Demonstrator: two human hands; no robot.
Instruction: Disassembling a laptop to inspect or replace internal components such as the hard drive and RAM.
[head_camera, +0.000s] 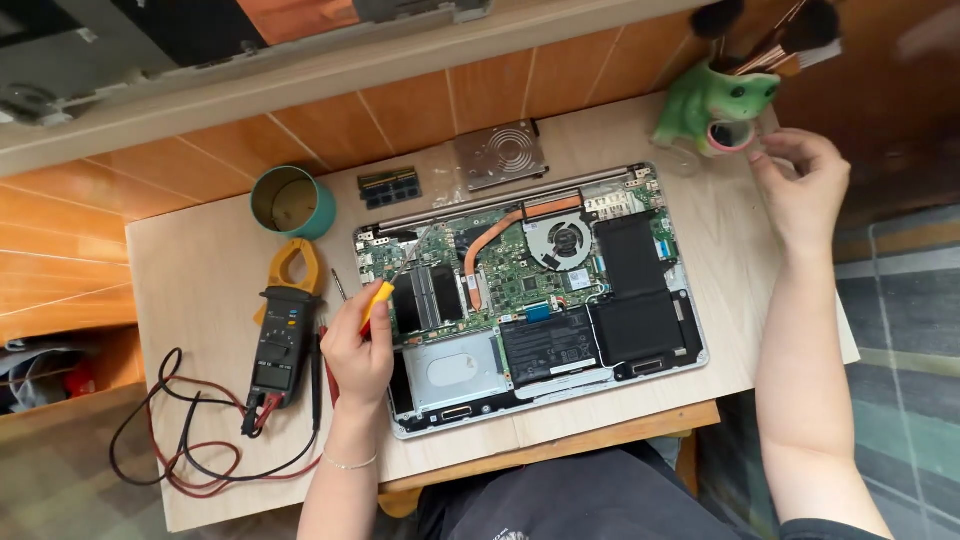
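An open laptop (440, 375) lies bottom-up on the light wooden board (200, 270), its cover off, showing the green circuit board, fan (560, 243), copper pipe and black battery (548, 345). My left hand (358, 355) grips an orange-handled screwdriver (377, 300) whose shaft points up-right onto the circuit board. My right hand (803, 190) reaches to the far right corner, fingertips curled at the pink mouth of a green frog-shaped holder (712, 105) full of brushes. Whether those fingers pinch anything is unclear.
A clamp meter (283, 335) with a yellow jaw lies left of the laptop, its red and black leads (190, 450) trailing to the front left. Behind are a teal cup (291, 201), two memory sticks (390, 187) and a bare silver drive (500, 155). Orange tiles surround the board.
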